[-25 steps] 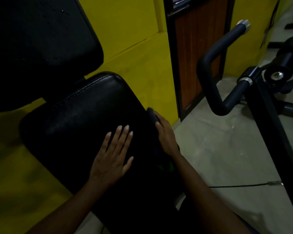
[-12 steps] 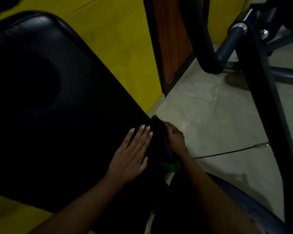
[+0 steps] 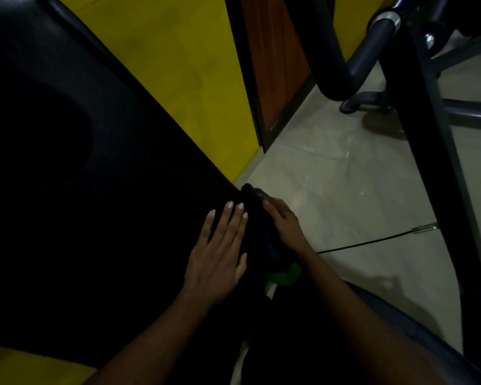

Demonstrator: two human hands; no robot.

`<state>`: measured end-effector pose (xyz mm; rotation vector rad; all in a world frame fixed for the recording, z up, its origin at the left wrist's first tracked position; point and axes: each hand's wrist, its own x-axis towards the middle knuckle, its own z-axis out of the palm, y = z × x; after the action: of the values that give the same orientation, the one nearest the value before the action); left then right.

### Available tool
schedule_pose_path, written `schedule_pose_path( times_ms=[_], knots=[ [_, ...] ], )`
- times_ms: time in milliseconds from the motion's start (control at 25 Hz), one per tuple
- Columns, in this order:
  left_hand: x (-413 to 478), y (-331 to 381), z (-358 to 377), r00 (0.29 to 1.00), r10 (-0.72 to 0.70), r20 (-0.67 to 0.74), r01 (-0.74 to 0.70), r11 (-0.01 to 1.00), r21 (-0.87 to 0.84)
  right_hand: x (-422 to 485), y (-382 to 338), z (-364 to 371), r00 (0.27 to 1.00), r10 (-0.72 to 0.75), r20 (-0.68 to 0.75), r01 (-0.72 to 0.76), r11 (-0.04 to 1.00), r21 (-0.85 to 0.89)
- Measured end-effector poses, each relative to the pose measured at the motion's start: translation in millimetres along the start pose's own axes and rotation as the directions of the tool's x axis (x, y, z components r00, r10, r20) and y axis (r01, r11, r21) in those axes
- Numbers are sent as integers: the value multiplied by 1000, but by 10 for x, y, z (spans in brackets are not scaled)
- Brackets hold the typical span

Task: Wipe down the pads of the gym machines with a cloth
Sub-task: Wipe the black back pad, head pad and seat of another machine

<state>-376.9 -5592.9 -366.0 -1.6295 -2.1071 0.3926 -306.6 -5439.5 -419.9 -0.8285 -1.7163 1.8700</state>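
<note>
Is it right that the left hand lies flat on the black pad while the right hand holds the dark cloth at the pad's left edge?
Not quite. In the head view the right hand holds the dark cloth at the black pad's right edge. The left hand does lie flat on it.

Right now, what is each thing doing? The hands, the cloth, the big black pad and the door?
Left hand: flat on the pad, fingers straight.
Right hand: pressing the cloth against the pad's edge.
Cloth: dark, bunched up under the right hand.
Pad: black, tilted; too dark to tell if it is clean.
Door: brown, looks shut.
Handlebar: untouched.
</note>
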Motion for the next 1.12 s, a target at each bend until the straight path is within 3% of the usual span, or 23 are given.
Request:
schedule_pose_path(
  times_ms=[120, 280, 400, 520, 680, 760, 800, 840, 880, 960, 1040, 1120],
  knots=[
    [-32, 217, 190, 998, 70, 6, -70, 997, -14, -11, 250, -114, 992, 118, -37, -116, 992, 46],
    [-76, 223, 373, 994, 113, 11, -113, 992, 48, 96, 662, -322, 960, 279, 34, -275, 957, -89],
    [-69, 214, 385, 993, 115, -3, -114, 990, 83, 85, 729, -408, 938, 332, 104, -300, 924, -238],
    [-70, 222, 391, 993, 120, -3, -119, 989, 82, 54, 714, -404, 957, 285, 60, -250, 910, -331],
    [-52, 219, 327, 994, 97, 42, -97, 995, 8, -71, 305, -347, 996, 62, 62, -43, 963, -267],
    [-48, 235, 187, 998, 35, 49, -28, 988, -151, -191, 53, -329, 996, -56, 77, 72, 969, -238],
    [-60, 249, 72, 998, -18, 55, 34, 948, -316, -272, -64, -314, 994, -86, 71, 99, 972, -214],
    [-89, 252, -64, 994, -91, 67, 113, 852, -510, -360, -182, -295, 993, -100, 57, 109, 979, -171],
    [-146, 254, -214, 976, -183, 120, 215, 696, -685, -465, -309, -272, 993, -112, 45, 117, 986, -117],
    [-292, 258, -552, 872, -371, 321, 426, 248, -870, -708, -596, -206, 991, -120, 57, 119, 993, 8],
    [-390, 249, -929, 711, -479, 514, 453, -247, -857, -993, -890, -110, 987, -124, 106, 111, 986, 122],
    [-439, 226, -1326, 629, -439, 641, 398, -527, -751, -1294, -1241, 1, 982, -105, 158, 77, 981, 178]
  ],
)
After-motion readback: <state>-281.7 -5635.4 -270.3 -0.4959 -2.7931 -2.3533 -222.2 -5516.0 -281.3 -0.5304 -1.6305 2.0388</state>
